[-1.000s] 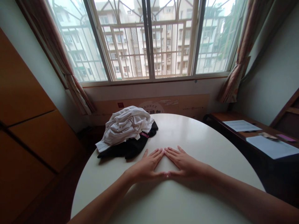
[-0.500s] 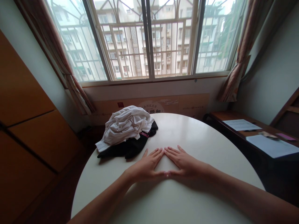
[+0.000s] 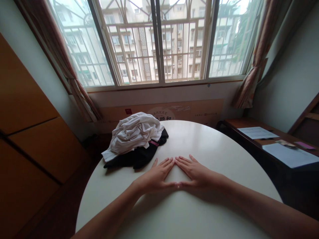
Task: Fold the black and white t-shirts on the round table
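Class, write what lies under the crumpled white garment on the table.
A black garment with pink print lies under the crumpled white garment; its covered part, and so its full shape, cannot be seen.

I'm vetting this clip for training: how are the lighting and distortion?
Head view: the window is bright and backlights the room, leaving the wooden panels dim; soft glare sheens the round white table; wide-angle distortion bows the window's frame; the left hand and right hand look sharp, without visible motion blur.
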Motion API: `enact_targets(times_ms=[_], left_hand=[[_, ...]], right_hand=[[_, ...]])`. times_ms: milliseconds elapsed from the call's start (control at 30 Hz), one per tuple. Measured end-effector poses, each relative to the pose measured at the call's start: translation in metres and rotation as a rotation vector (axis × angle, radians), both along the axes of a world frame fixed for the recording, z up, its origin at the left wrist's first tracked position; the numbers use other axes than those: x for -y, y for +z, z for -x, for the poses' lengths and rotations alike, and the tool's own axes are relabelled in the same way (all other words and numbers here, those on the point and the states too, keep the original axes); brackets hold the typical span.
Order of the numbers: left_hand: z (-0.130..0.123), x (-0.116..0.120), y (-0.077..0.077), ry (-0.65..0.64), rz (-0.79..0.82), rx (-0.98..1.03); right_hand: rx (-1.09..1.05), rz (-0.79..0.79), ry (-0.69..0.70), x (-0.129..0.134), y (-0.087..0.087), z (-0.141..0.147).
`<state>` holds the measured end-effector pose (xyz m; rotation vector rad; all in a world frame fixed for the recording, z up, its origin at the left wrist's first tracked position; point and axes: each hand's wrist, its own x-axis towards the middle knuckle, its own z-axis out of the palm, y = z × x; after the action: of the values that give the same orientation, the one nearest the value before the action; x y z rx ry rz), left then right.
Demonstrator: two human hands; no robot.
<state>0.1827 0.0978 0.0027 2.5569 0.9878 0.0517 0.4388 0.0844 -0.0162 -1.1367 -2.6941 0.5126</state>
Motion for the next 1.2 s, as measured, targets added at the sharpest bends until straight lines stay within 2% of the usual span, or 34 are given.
enact_targets(times_ms=[733,833,933,1033,1133,1200], left_hand=[[0.002,0.000,0.001,0.002,-0.007,0.021],[-0.001,0.002,0.000,0.009,-0.044,0.035],[-0.002,0.001,0.002,0.086,-0.138,0.132],[0.005,-0.010,0.020,0.242,-0.297,0.294],[0.025,-0.038,0.056,0.450,-0.521,0.351],[0.044,-0.066,0.082,0.587,-0.680,0.292]], right_hand=[[-0.078,-0.023,0.003,0.000,-0.007,-0.002],[-0.123,-0.075,-0.012,-0.002,-0.012,-0.002],[-0.307,-0.204,-0.112,-0.005,-0.014,-0.004],[-0.471,-0.294,-0.235,-0.011,-0.012,-0.009],[-0.484,-0.332,-0.296,-0.018,-0.009,-0.015],[-0.466,-0.335,-0.307,-0.022,-0.009,-0.018]])
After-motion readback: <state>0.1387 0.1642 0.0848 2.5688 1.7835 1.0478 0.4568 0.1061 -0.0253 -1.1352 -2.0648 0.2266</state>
